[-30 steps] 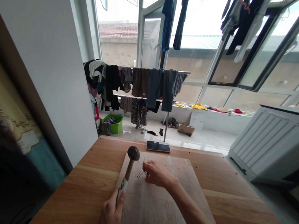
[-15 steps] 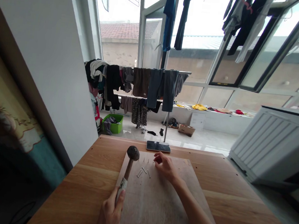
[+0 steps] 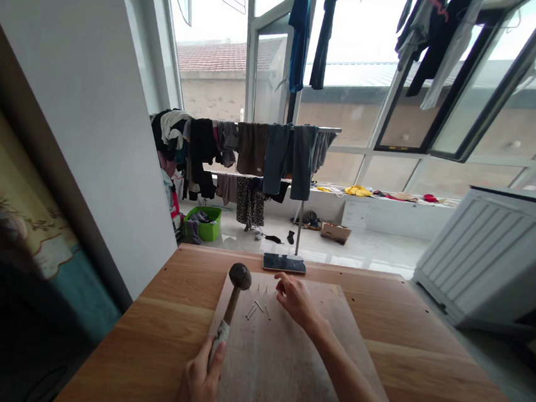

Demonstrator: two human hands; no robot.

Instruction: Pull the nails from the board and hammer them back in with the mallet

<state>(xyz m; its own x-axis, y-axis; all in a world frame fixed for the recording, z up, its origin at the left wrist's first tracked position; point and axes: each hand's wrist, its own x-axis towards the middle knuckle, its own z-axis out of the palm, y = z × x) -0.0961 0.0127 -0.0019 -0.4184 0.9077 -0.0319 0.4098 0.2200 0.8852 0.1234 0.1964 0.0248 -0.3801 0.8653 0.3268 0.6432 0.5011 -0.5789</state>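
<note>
On the flat, scuffed wooden board (image 3: 280, 366), thin, shiny nails (image 3: 258, 306) lie loose near the far end, with more upright nails (image 3: 266, 288) just past them. Over the board's left side, the left hand (image 3: 203, 372) is wrapped around the hammer (image 3: 231, 306), which has a round, dark head and a wooden stick with a blotchy white grip. Over the board's far end, the right hand (image 3: 295, 297) has bent fingers and hides some wood; I cannot tell if it pinches a nail. Under the board is a smooth, stripy wood counter (image 3: 155, 335). Past the board lie a flat, dark phone (image 3: 285, 263), then hanging clothes (image 3: 276, 157), a green tub (image 3: 214, 224) and a white panel (image 3: 354, 214) with marks too small to read.
</note>
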